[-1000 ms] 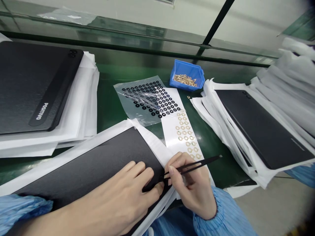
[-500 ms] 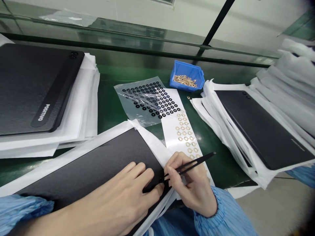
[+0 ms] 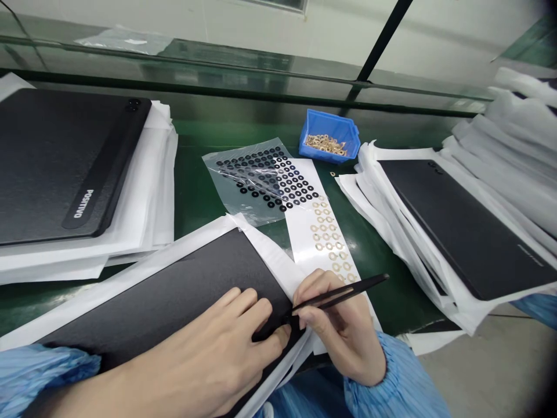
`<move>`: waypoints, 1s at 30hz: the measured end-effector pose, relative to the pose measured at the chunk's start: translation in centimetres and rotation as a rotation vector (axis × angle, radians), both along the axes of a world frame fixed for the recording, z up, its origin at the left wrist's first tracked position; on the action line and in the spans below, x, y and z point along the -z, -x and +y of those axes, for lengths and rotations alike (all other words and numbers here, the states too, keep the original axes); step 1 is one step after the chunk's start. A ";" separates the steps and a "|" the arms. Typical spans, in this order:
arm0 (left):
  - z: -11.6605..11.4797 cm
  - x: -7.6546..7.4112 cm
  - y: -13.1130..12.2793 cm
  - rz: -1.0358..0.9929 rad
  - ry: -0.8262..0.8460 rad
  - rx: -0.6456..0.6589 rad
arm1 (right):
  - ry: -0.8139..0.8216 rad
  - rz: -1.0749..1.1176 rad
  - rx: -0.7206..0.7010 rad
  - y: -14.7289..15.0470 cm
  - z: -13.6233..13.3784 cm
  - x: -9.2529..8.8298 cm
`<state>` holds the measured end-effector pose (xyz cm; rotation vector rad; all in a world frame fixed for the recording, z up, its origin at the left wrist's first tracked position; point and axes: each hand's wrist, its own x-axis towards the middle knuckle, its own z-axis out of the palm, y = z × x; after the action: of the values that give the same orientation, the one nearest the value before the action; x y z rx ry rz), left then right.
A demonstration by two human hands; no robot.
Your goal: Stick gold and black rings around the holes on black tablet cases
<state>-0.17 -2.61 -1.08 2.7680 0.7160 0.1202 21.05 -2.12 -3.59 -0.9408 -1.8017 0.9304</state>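
Observation:
Under my left hand (image 3: 235, 339) lies a black tablet cover (image 3: 209, 264) on white wrapping sheet. The left fingers are curled against the cover, with the thumb stretched toward its right edge. My right hand (image 3: 339, 331) pinches a pair of black tweezers (image 3: 369, 283) close to their tips. Those tips meet the cover's edge beside the left thumb, by a small dark spot whose details are hidden. Just beyond the right hand runs a white strip (image 3: 300, 244) carrying rows of pale gold rings (image 3: 332, 255).
Clear film (image 3: 237, 203) with black rings (image 3: 300, 186) overlaps the strip. Behind stands a blue bin (image 3: 311, 133) of gold rings. A black tablet (image 3: 47, 157) tops a wrapped stack at left. Another dark cover (image 3: 461, 220) lies on sheets at right, near piled wrapping (image 3: 513, 151).
My right hand has shifted slightly and the tweezers' arms have come closer together, their back end moving a little right. The left hand stays in place on the cover.

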 end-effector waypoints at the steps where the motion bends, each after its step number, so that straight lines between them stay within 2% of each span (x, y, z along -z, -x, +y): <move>1: 0.0 0.0 0.0 0.001 0.001 0.000 | 0.003 0.001 -0.002 0.0 0.0 0.1; 10: 0.2 0.0 -0.1 -0.016 -0.028 -0.011 | 0.025 0.028 -0.023 0.2 -0.1 0.2; 15: 0.0 0.5 0.1 -0.085 -0.040 -0.025 | 0.077 0.142 -0.038 0.1 -0.2 0.4; 17: -0.2 0.7 0.1 -0.131 -0.046 -0.054 | 0.099 0.174 -0.029 -0.2 -0.2 -0.1; 19: -0.4 0.8 0.0 -0.160 -0.050 -0.077 | 0.077 0.131 -0.013 -0.6 0.2 -1.5; 22: -0.4 0.9 -0.1 -0.142 -0.053 -0.083 | -0.020 -0.053 0.037 -0.4 2.2 -4.2; 25: -0.4 0.8 -0.2 -0.106 -0.072 -0.093 | -0.085 -0.161 0.053 1.1 5.8 -6.1; 27: -0.4 0.8 -0.2 -0.090 -0.095 -0.098 | -0.092 -0.175 0.045 2.8 8.8 -6.3; 30: -0.6 0.7 -0.3 -0.085 -0.142 -0.113 | -0.092 -0.215 0.057 5.3 12.6 -5.1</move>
<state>0.08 -3.19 -1.77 2.8348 0.8726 0.3216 15.71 10.43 1.50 -1.0604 -1.9685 0.7270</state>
